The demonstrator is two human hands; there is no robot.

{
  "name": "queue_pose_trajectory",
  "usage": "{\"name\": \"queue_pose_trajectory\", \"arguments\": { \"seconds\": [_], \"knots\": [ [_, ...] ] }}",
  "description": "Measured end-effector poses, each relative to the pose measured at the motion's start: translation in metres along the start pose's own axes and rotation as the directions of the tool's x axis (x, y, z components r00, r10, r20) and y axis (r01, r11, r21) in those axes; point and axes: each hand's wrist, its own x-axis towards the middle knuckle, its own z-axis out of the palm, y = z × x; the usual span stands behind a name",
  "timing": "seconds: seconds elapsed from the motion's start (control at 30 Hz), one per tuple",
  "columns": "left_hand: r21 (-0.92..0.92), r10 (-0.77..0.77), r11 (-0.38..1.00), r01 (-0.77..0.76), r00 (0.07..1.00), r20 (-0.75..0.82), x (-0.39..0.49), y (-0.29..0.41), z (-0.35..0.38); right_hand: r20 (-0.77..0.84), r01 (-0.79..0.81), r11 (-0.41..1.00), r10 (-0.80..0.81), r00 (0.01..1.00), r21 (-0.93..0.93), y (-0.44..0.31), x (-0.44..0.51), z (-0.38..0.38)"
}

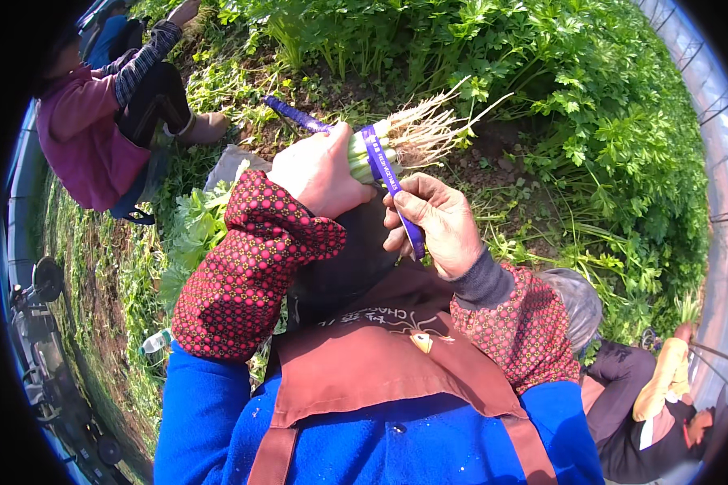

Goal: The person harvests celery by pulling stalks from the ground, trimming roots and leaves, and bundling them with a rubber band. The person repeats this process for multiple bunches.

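Observation:
My left hand grips a bunch of celery near its base. Pale roots with some soil on them spread to the upper right, and leafy tops show left of my forearm, probably from the same bunch. Around the stalks just below the roots runs a purple printed tape. Its loose end is pinched between the thumb and fingers of my right hand, pulled down toward me. A slim purple object sticks out behind my left hand; its kind is unclear.
Standing celery fills the far and right sides. At the left a person in a purple vest crouches; another person sits at the lower right. A plastic bottle lies on the ground, and wheeled equipment stands far left.

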Motion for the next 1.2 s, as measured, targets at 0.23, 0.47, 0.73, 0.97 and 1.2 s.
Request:
{"name": "queue_pose_trajectory", "arguments": {
  "seconds": [0.23,0.47,0.73,0.97,1.2],
  "knots": [
    [-0.083,0.010,0.996,-0.011,1.000,-0.020,0.008,-0.011,0.002,-0.109,0.078,0.895,-0.140,0.984,-0.438,0.025,-0.020,0.010],
    [-0.196,0.053,0.978,-0.065,0.997,-0.063,0.008,-0.018,-0.004,-0.139,0.102,0.895,-0.178,0.974,-0.434,0.035,0.070,-0.012],
    [-0.254,0.052,0.965,-0.066,0.997,-0.061,0.010,-0.016,-0.011,-0.054,0.401,0.900,-0.414,0.908,-0.170,0.071,0.087,-0.010],
    [-0.191,0.074,0.980,-0.048,0.988,0.132,0.007,-0.004,-0.017,-0.307,0.127,0.983,-0.081,0.948,0.132,0.026,0.132,-0.028],
    [-0.123,0.151,0.981,-0.149,0.988,0.012,0.007,-0.012,-0.013,-0.135,-0.014,0.885,-0.055,0.989,-0.465,0.112,0.258,-0.099]
  ]
}}
